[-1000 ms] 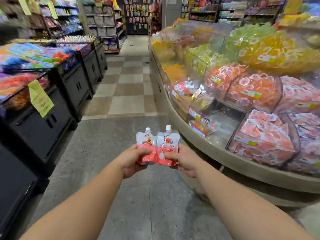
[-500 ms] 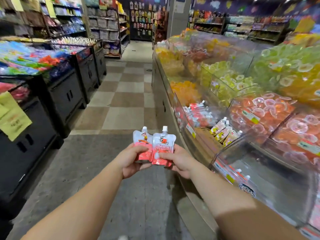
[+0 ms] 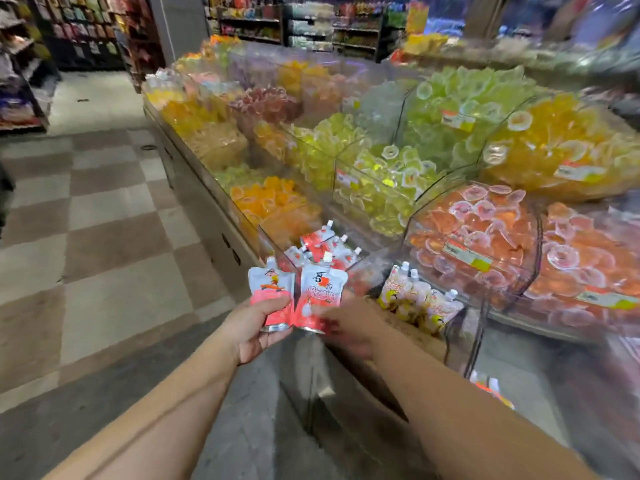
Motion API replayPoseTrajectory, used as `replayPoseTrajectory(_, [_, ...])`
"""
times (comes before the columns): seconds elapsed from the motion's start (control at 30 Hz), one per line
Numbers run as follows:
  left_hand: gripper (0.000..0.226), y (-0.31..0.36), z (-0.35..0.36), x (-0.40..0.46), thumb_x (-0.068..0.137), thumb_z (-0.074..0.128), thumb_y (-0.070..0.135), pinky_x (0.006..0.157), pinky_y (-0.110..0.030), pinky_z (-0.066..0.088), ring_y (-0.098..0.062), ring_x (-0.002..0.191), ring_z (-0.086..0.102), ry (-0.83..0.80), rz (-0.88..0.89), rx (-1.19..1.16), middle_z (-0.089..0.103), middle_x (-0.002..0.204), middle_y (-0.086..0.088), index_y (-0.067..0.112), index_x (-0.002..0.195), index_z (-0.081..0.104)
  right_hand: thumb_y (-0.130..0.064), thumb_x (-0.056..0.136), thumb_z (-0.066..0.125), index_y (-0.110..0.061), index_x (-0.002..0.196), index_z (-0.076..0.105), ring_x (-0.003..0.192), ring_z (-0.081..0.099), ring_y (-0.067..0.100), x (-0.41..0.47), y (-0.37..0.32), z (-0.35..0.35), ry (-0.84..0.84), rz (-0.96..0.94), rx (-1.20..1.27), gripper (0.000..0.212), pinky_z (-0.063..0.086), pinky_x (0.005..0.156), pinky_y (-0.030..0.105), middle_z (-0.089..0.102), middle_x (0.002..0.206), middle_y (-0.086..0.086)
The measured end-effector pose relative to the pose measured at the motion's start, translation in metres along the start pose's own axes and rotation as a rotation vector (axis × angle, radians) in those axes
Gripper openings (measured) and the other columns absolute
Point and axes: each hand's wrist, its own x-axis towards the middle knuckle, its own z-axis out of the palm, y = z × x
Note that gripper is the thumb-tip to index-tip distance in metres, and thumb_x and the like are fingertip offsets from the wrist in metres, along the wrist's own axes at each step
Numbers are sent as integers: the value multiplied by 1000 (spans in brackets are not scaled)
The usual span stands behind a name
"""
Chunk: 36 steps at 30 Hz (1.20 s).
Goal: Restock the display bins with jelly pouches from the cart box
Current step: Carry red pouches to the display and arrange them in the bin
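Closer now than half a second ago, both hands have carried the pouches up to the bin [image 3: 277, 237] at 12 o'clock. Left hand [image 3: 258, 325] pinches one pouch [image 3: 272, 292] and right hand [image 3: 349, 327] the other [image 3: 320, 294], thumbs on the lower halves. Let go early, they could drop to the floor [image 3: 114, 271] or land in the yellow-pouch bin [image 3: 446, 327] at 2 o'clock.

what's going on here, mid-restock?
Yes. A person stands at a candy display with a red-and-white jelly pouch in each hand: the left hand grips one pouch, the right hand grips the other pouch. Both are held upright just short of a clear bin that already holds matching red pouches. Neither pouch is in a bin yet. The right hand is motion-blurred.
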Motion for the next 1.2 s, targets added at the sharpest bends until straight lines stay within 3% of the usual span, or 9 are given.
replayPoseTrajectory(0.1, [16,27,6,53,91,62,12,61,-27,60,-13,63,71,-18,4,9,75,78,-5,13,106,64,1,81,71,-11,104,63,77,69,18,51,-14,-13,96,-17,26,27,54,58,24,71,102,14])
replayPoseTrajectory(0.23, [19,72,-2,110,89,65,14,65,-28,59,-11,64,70,-11,-2,101,74,81,-3,16,107,64,1,80,73,-9,96,60,51,62,9,117,-38,-15,165,28,66,23,45,42,20,67,74,5])
replayPoseTrajectory(0.4, [24,118,-8,182,86,67,12,69,-32,58,-21,84,66,-16,9,83,70,95,-10,15,109,63,6,83,68,-20,87,53,65,64,15,191,-43,-26,358,61,146,30,52,52,24,66,82,6])
replayPoseTrajectory(0.5, [19,125,-3,224,87,66,10,59,-27,58,-17,68,67,-73,-31,144,70,82,-8,14,105,63,-4,79,74,-18,99,53,87,66,28,220,-29,-32,522,126,176,32,54,66,35,67,100,13])
replayPoseTrajectory(0.8, [25,142,17,351,85,67,8,59,-30,58,-12,61,70,-411,-212,397,74,74,-3,4,109,62,-6,84,69,-8,100,66,67,66,11,286,2,-51,996,230,296,17,53,52,19,67,85,3])
replayPoseTrajectory(0.93, [26,142,7,385,84,67,7,68,-33,58,-12,69,71,-532,-310,534,75,86,-5,6,109,62,-10,85,70,-2,107,60,91,69,29,317,9,-44,1181,304,308,25,57,84,40,66,82,7])
replayPoseTrajectory(1.07, [19,133,5,391,85,68,9,59,-23,55,-13,68,69,-616,-267,692,74,84,-6,3,103,70,-1,86,66,-4,92,59,53,61,15,333,8,-35,1225,293,342,9,52,53,26,66,64,8])
replayPoseTrajectory(1.13, [14,134,6,392,82,71,11,58,-22,57,-11,65,70,-627,-245,714,76,82,-6,6,96,71,-6,85,68,-8,91,61,61,63,20,340,13,-34,1310,315,276,10,54,60,31,69,74,10])
replayPoseTrajectory(1.2, [33,132,7,400,69,83,23,76,-36,60,-22,81,72,-629,-248,732,74,98,-15,10,98,73,-16,84,71,-11,91,64,77,66,23,343,13,-32,1379,377,93,11,55,74,35,69,83,6])
